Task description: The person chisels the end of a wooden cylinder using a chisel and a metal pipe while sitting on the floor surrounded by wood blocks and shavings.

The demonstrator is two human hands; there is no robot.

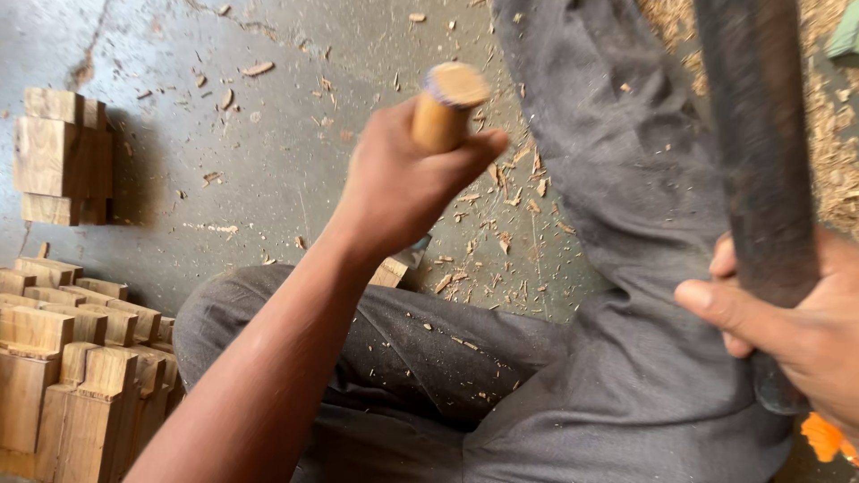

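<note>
Over the chip-strewn floor (268, 179), left hand (403, 183) wrapped tight round a wooden handle (445, 107). Right hand (796, 331) clamped on a dark bar (761, 152). Cut wooden blocks (76, 376) stacked nearby.

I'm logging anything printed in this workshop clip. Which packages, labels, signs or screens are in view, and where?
None in view: no package, label, sign or screen.
What shows instead:
left hand, centre, gripping a round pale wooden handle.
right hand, right edge, gripping a long dark bar.
cut wooden blocks, stacked lower left, light brown.
wood chips, scattered on the grey floor.
</note>
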